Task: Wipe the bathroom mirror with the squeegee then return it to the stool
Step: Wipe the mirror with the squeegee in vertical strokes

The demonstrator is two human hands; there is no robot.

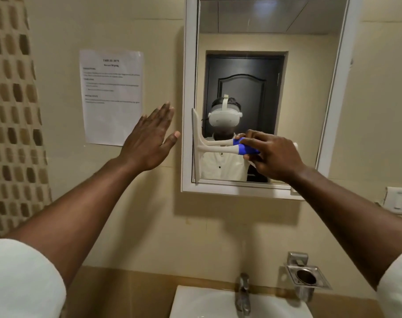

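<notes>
The right hand [270, 157] is gripping the squeegee [218, 145], its blade lying against the mirror [264, 42] at the left edge — the left hand [149, 141] hovering empty, fingers spread. Uneven pressure could be leaving streaks — or the blade catching the frame [188, 88].

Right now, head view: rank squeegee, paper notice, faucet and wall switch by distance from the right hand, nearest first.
1. squeegee: its blue grip is held in the right hand, blade at the mirror's left edge.
2. wall switch: lower right of the hand, on the wall.
3. faucet: below, over the sink.
4. paper notice: far left, beyond the left hand.
Switch and faucet are close; that order is tentative.
</notes>
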